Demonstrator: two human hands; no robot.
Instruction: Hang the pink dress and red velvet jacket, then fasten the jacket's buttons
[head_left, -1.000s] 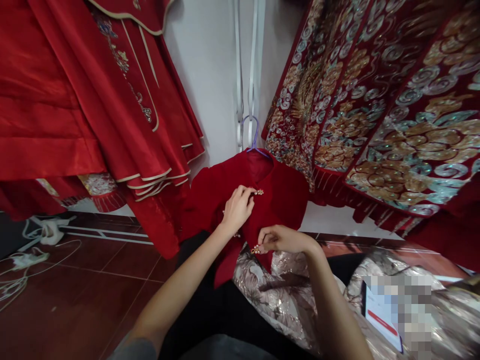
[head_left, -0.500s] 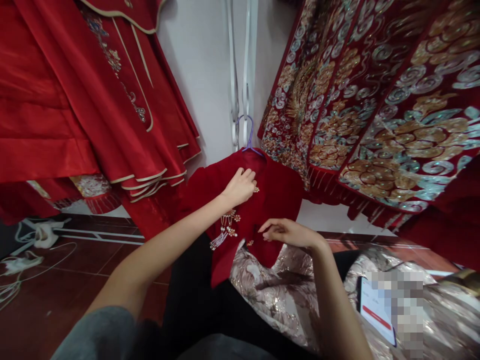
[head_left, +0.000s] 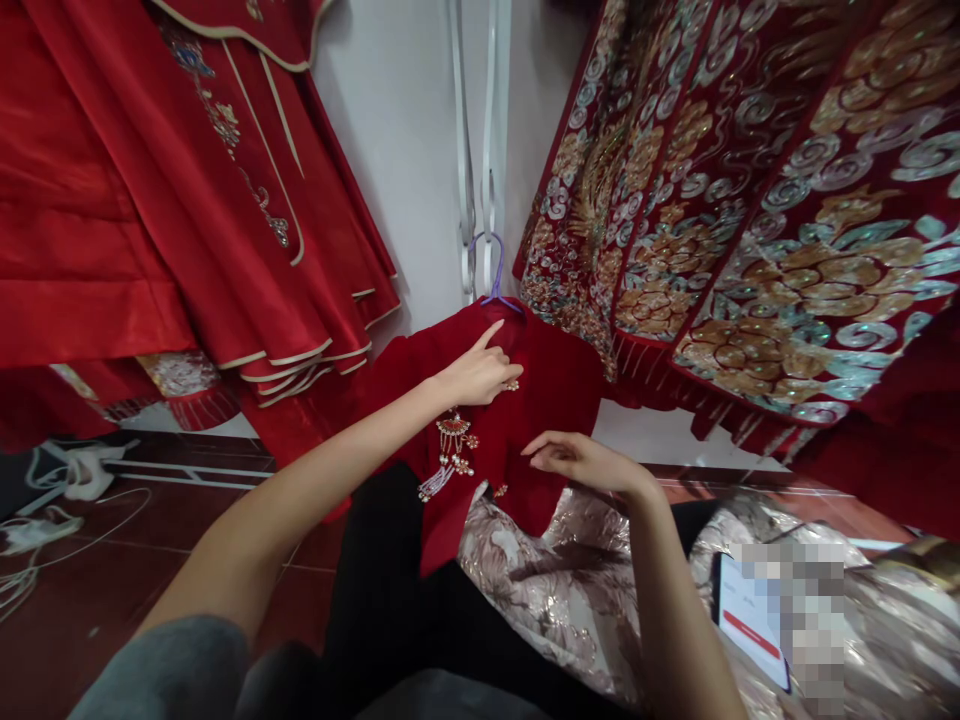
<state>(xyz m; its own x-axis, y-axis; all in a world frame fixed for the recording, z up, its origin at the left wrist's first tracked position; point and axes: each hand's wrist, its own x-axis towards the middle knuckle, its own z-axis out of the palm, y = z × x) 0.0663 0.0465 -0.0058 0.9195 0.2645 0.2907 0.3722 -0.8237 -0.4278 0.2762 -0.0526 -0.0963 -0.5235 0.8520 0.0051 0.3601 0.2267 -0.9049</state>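
A small red velvet jacket point(head_left: 555, 390) hangs on a purple hanger point(head_left: 495, 275) against the white wall. A gold bead tassel ornament point(head_left: 450, 450) dangles from its front. My left hand point(head_left: 476, 372) rests on the jacket near the collar, index finger stretched up, other fingers curled by a gold clasp point(head_left: 513, 384). My right hand point(head_left: 577, 462) hovers just in front of the jacket's lower front, fingers loosely bent, holding nothing I can see.
Red satin robes point(head_left: 187, 200) hang at the left. Heavily embroidered red and gold garments point(head_left: 750, 200) hang at the right. A pale brocade cloth point(head_left: 555, 590) lies below, with a phone point(head_left: 750, 625) on it. White cables point(head_left: 60, 490) lie on the dark red tiled floor.
My left hand moved up from the gold clasp toward the collar and stretched out its index finger, uncovering the tassel. My right hand let go of the lower clasp and drew back.
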